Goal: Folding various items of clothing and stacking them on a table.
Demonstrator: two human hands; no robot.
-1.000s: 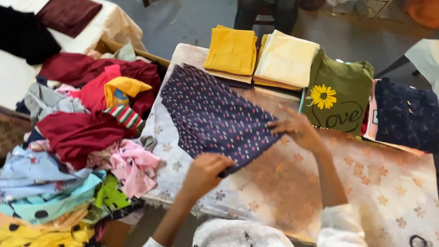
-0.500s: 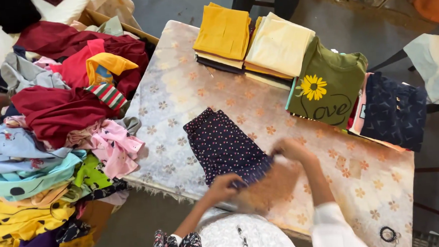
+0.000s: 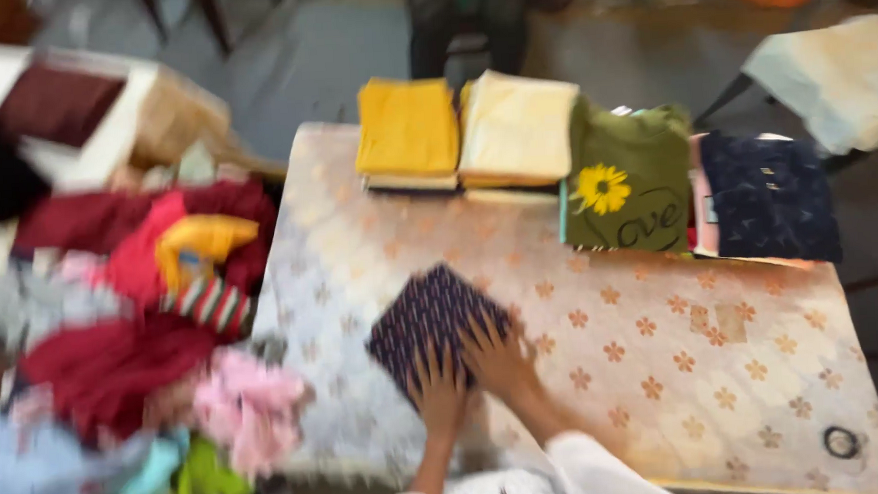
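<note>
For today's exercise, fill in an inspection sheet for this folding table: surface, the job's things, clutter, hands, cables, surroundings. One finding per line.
Surface: table under a pale cloth with orange flowers.
Job's things: folded dark dotted garment, lying flat near the front edge.
Clutter: heap of unfolded clothes at the left; black ring at the right corner.
Hands: left hand and right hand pressed flat on the garment, fingers spread.
Cables: nothing seen.
Surroundings: folded yellow stack, cream stack, green sunflower shirt, navy garment along the far edge.
</note>
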